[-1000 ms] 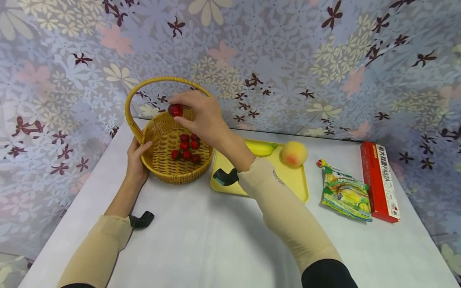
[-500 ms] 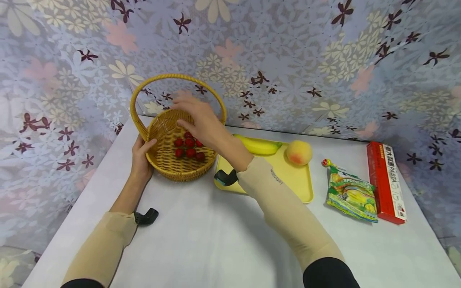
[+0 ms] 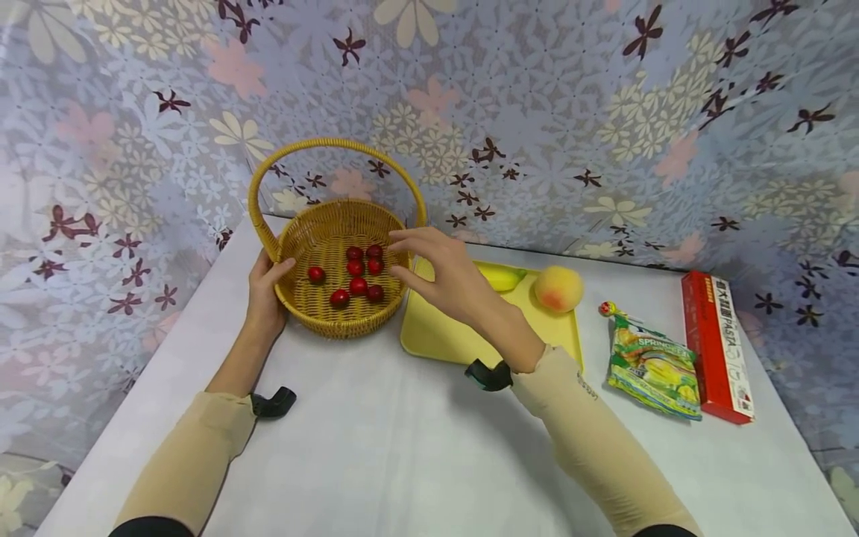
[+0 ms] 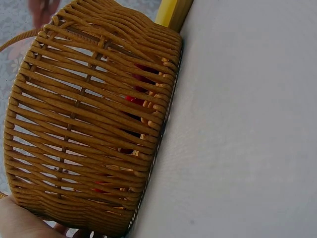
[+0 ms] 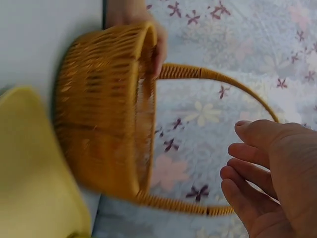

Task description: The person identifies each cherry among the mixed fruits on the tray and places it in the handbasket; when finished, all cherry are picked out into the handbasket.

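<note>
A woven basket point(image 3: 335, 324) with a tall handle stands at the left of the table, with several small, shiny, round red fruits point(image 3: 359, 286) lying loose on its bottom. My left hand point(image 3: 265, 294) grips its left rim, thumb over the edge and fingers outside; the left wrist view shows the woven wall point(image 4: 89, 124) close up. My right hand point(image 3: 446, 272) hovers just right of the basket, above the yellow tray point(image 3: 429, 339). Its fingers are loosely bent and hold nothing, as the right wrist view also shows with the hand point(image 5: 282, 173) beside the basket handle point(image 5: 223, 79).
On the tray lie a banana point(image 3: 499, 278), partly hidden by my right hand, and a peach point(image 3: 559, 289). Farther right are a lollipop point(image 3: 608, 308), a green snack bag point(image 3: 656, 369) and a red pasta box point(image 3: 714, 347). A flowered cloth point(image 3: 537, 112) rises behind the table.
My right hand has let a red fruit go into the basket, then moved right and nearer, out over the tray. The left hand keeps its grip on the rim.
</note>
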A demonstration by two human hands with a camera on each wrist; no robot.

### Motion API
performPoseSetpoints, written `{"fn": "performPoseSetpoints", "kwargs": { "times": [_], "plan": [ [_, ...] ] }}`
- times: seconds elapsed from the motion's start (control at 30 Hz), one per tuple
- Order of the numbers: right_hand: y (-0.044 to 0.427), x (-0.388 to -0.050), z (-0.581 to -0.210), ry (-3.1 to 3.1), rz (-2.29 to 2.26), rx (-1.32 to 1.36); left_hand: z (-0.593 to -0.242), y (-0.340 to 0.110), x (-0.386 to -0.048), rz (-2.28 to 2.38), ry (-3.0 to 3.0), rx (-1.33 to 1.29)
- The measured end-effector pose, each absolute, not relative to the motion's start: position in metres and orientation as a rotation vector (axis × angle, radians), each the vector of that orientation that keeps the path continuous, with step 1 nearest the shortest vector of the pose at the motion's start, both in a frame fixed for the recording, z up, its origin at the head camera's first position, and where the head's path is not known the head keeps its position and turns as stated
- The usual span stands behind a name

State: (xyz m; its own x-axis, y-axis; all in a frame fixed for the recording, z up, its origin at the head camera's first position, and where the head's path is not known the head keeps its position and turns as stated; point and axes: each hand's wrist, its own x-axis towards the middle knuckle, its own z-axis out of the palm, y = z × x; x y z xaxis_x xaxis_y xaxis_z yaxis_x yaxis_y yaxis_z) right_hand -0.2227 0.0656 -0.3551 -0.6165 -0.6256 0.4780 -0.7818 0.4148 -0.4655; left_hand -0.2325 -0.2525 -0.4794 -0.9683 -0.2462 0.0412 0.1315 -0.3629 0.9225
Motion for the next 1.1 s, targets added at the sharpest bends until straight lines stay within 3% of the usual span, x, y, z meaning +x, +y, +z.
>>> {"fn": "performPoseSetpoints", "kwargs": {
  "times": [0.6, 1.1],
  "plan": [
    [0.180, -0.200, -0.404, -2.520, 0.881, 0.872, -0.480, -0.252, -0.232, -2.407, -1.637, 0.170],
    [0.217, -0.157, -0.451, -2.469, 0.959, 0.774, -0.478, -0.254, -0.232, -2.433, -1.613, 0.167]
  ]
}}
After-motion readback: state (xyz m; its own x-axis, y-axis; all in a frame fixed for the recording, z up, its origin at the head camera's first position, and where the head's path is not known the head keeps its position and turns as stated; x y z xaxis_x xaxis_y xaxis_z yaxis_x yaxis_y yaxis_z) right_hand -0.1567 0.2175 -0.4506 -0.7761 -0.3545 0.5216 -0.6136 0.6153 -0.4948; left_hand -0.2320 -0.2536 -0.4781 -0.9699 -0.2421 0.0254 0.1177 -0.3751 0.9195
